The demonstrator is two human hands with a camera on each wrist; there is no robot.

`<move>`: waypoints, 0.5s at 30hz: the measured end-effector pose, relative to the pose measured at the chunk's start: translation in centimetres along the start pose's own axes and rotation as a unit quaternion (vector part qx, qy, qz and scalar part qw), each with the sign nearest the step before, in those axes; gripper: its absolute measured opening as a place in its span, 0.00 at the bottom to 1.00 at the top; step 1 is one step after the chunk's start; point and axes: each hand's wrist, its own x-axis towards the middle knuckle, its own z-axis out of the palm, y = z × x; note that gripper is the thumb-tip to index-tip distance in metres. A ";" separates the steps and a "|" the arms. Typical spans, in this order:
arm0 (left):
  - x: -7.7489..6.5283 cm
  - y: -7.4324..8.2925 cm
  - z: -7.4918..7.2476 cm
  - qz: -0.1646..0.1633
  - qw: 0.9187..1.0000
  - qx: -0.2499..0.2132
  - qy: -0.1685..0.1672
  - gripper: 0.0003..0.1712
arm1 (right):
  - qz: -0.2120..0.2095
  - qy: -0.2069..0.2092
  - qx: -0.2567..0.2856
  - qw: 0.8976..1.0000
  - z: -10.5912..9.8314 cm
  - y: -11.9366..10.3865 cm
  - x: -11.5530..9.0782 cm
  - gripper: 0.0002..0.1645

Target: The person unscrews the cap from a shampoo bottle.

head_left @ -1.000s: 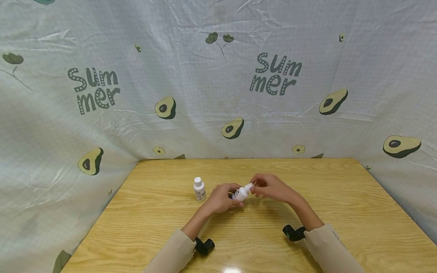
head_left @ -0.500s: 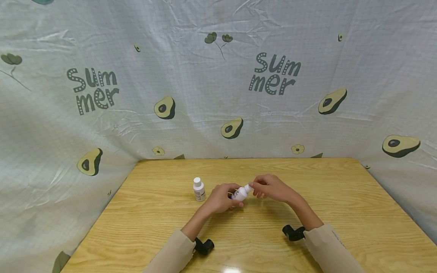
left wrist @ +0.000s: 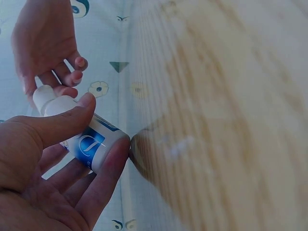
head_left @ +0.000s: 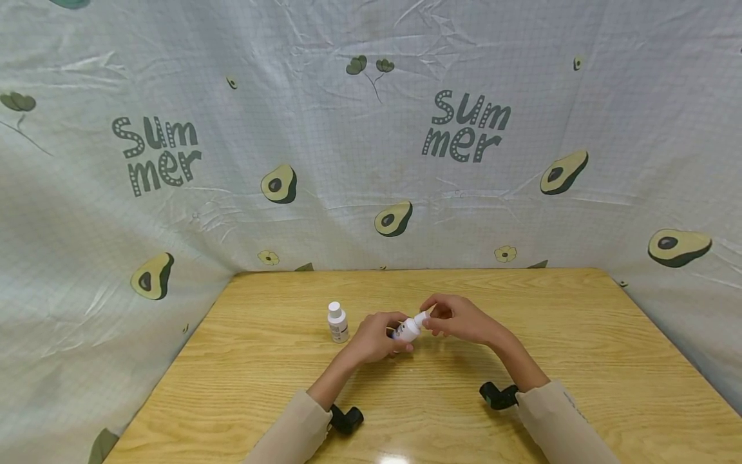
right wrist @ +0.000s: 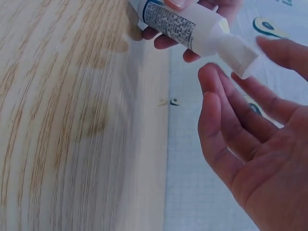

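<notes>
My left hand grips a small white plastic bottle with a blue label, tilted so its cap points up and right. In the left wrist view, the thumb lies across the bottle and the fingers support its lower end. At the white cap, my right hand has its thumb and fingers spread around the end. The right wrist view shows the thumb slightly off the cap and a fingertip right at its edge. A second white bottle stands upright left of my left hand.
The wooden table extends beneath both hands. Behind it hangs a pale curtain printed with avocados and lettering. Black wrist-worn devices, one by the left sleeve and one by the right sleeve, jut inward.
Half a second ago my right thumb lay forward at the cap with the fingers drawn back; now the thumb is lower and the fingers reach over the cap. My left hand stays put.
</notes>
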 end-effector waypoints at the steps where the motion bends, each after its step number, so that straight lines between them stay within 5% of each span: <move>1: 0.0 0.0 0.0 -0.001 1.000 0.000 0.000 0.24 | 0.002 0.002 -0.002 1.000 0.0 0.0 0.0 0.20; 15: 0.6 0.1 0.2 -0.006 1.000 0.004 0.006 0.25 | 0.008 -0.001 -0.009 1.000 -0.8 0.4 0.5 0.16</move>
